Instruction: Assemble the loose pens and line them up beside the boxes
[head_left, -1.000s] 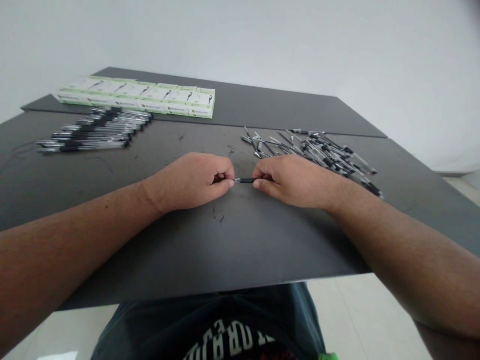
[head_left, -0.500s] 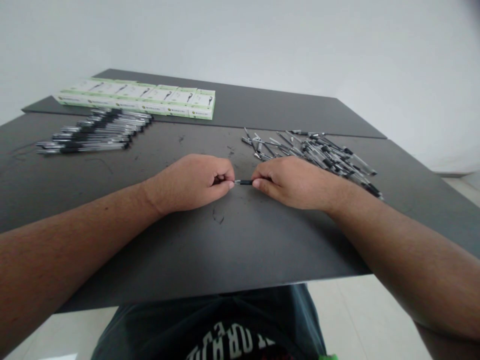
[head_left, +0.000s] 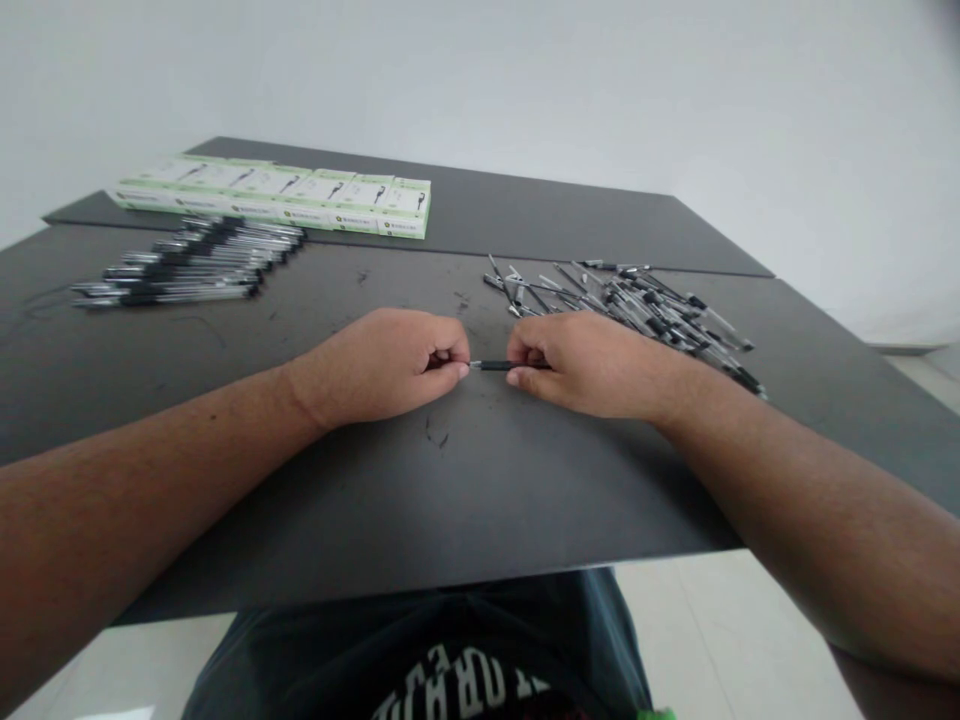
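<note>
Between my two hands, over the front middle of the table, a slim pen (head_left: pixel 491 366) lies level, with a black grip and a clear tip end. My left hand (head_left: pixel 390 362) pinches the tip end between thumb and curled fingers. My right hand (head_left: pixel 589 362) is curled round the other end, its thumb and forefinger a little apart with the black barrel showing between them. The pen's far right end is hidden inside my right hand.
Loose pen parts (head_left: pixel 660 310) lie in a heap beyond my right hand. At the left, a row of pens (head_left: pixel 195 262) rests side by side. Green and white boxes (head_left: pixel 300 200) stand behind them on the grey table (head_left: pixel 480 500). Small dark marks dot the tabletop.
My right thumb and forefinger have loosened and shifted slightly right, so more of the black barrel shows. My left hand has stayed in place on the tip end.
</note>
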